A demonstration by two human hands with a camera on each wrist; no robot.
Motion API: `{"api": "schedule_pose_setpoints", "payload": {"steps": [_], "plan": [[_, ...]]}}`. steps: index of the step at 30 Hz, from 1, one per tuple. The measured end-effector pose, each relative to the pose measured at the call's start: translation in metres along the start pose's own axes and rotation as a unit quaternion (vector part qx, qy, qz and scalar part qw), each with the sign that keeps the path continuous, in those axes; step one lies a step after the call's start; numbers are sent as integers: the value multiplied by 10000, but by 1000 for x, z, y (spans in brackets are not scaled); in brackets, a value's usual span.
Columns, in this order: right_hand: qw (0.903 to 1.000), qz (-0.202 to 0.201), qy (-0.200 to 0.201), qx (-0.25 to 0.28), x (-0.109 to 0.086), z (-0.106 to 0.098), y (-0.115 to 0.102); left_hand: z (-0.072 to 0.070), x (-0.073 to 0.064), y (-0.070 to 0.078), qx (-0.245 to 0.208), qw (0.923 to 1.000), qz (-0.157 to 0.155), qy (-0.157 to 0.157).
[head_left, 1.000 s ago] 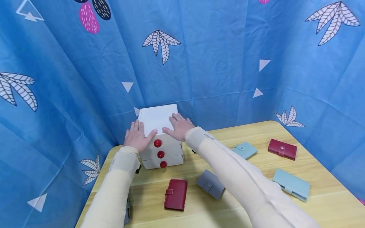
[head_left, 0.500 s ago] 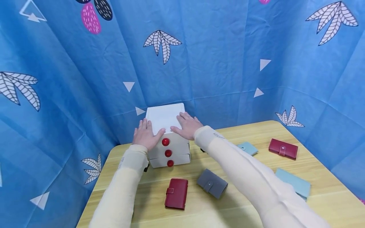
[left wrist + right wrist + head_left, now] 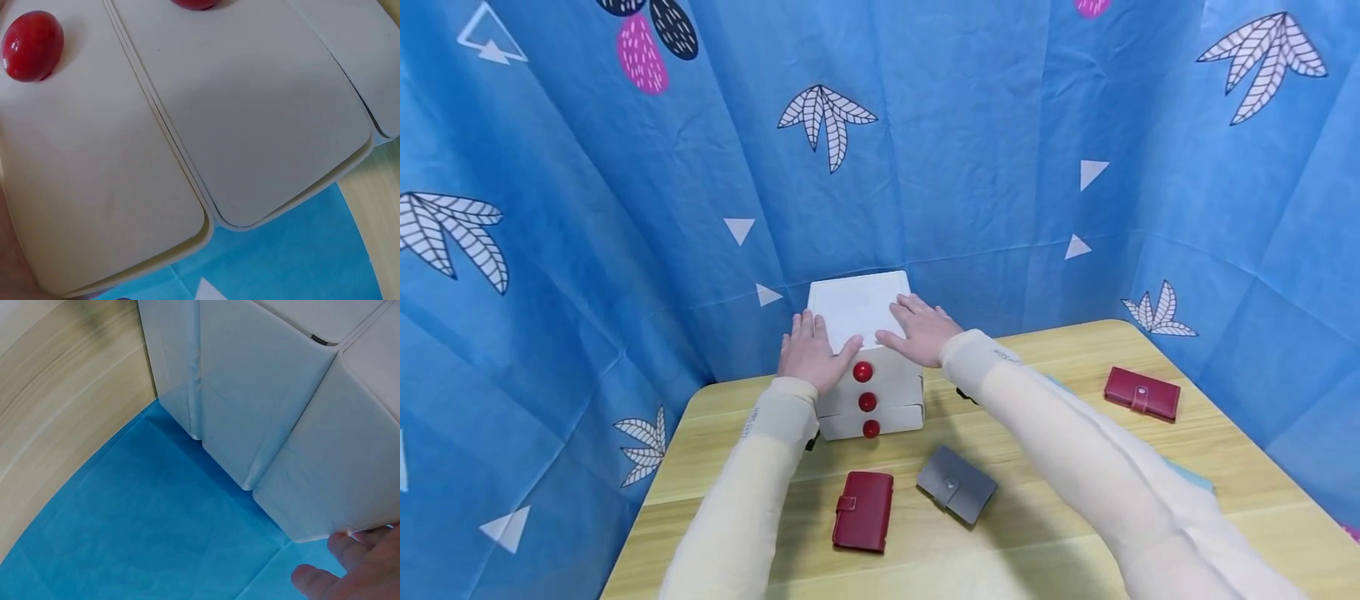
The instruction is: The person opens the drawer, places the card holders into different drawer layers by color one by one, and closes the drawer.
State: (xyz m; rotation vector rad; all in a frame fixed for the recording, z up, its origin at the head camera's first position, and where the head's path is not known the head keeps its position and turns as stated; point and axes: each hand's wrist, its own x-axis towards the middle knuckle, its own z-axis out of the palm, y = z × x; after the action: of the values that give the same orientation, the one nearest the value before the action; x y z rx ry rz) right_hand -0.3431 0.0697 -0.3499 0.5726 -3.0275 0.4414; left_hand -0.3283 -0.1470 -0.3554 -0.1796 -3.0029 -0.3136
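Observation:
A small white drawer box (image 3: 857,304) with three red round knobs (image 3: 867,402) down its front stands near the back of the table. My left hand (image 3: 812,354) lies on its top left edge, fingers straight and thumb toward the middle. On the top right edge rests my right hand (image 3: 925,329), its fingers also extended. In the left wrist view the drawer fronts (image 3: 269,125) fill most of the picture. The right wrist view shows the box's side (image 3: 250,375) and some fingers (image 3: 350,556) at its upper edge.
On the wooden table (image 3: 1045,542) lie a dark red wallet (image 3: 863,511) and a grey wallet (image 3: 957,485) in front of the box. Another dark red wallet (image 3: 1142,393) is at the right. A light blue wallet (image 3: 1189,475) is mostly behind my right sleeve. Blue curtain (image 3: 970,167) surrounds the table.
The white drawer box has slid to the right along the table, with both my hands on it moving along. My right sleeve now covers more of the light blue wallets.

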Motion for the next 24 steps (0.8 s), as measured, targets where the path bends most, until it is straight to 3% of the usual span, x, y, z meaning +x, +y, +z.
{"api": "schedule_pose_setpoints", "payload": {"steps": [13, 24], "plan": [[9998, -154, -34, 107, -13, -12, 41, 9, 4, 44, -15, 10000, -40, 70], [9996, -215, -91, 145, -20, -20, 66, 12, 7, 71, -142, 9998, -125, 96]]}}
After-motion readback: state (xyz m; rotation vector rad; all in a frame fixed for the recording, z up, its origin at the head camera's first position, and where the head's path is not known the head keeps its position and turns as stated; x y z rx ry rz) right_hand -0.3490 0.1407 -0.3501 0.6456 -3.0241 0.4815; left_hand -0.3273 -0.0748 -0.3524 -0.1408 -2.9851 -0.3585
